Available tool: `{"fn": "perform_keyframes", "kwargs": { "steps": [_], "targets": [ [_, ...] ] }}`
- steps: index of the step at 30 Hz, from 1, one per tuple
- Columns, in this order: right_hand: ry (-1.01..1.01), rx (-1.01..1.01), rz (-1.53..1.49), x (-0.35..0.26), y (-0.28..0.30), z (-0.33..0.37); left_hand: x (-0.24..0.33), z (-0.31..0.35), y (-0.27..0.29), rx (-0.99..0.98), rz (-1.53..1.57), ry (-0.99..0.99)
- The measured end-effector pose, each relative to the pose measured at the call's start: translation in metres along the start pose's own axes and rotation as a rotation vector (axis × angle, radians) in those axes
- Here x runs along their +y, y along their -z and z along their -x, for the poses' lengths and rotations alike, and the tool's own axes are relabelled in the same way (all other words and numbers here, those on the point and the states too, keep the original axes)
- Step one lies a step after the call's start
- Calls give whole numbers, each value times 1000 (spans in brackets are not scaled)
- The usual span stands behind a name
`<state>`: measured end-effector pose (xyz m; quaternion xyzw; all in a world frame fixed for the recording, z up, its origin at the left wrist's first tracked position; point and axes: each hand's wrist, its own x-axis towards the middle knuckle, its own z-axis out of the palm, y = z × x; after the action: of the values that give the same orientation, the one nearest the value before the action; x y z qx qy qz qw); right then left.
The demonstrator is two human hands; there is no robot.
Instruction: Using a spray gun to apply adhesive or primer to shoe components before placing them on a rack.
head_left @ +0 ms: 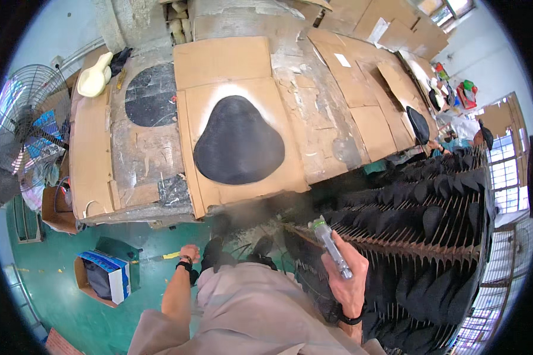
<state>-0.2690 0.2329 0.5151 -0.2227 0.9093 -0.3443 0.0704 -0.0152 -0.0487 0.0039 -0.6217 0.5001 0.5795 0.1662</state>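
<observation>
My right hand (pixel 347 269) is closed around a silver spray gun (pixel 331 245) with a green part at its front end. It is held to the right of my body, off the near edge of the table. My left hand (pixel 189 253) hangs low beside my leg with its fingers curled in, and nothing shows in it. Ahead of me, a black, rounded triangular panel (pixel 240 142) lies flat on a cardboard sheet (pixel 222 62). White overspray marks the cardboard around the panel's far end. Neither hand touches the panel.
To my right stands a rack (pixel 408 248) packed with black pieces. A fan (pixel 26 115) is at the left, and a box (pixel 103 278) with dark contents sits on the green floor. A cream-coloured container (pixel 93 80) lies on the table's far left. Another person's hand (pixel 437 145) shows at far right.
</observation>
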Motion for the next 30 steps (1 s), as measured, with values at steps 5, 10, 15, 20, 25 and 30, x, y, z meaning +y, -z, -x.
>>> {"fn": "perform_keyframes", "kwargs": {
  "steps": [5,10,15,20,25,30],
  "targets": [
    [82,63,-84,1,8,-4,-24,-9,-11,-40,-49,12],
    [6,46,-8,32,23,14,-25,-10,-19,-70,-267,-107],
    [-77,-159,-98,26,34,31,-27,-20,-21,-122,-269,-116],
    [121,-308,-213,19,21,22,-3,-2,-28,-83,-132,-40],
    [175,-211,-221,18,24,11,10,4,-38,-65,-6,-13],
    [175,-26,-197,15,25,3,-4,-13,-35,-38,-196,-203]
  ]
}}
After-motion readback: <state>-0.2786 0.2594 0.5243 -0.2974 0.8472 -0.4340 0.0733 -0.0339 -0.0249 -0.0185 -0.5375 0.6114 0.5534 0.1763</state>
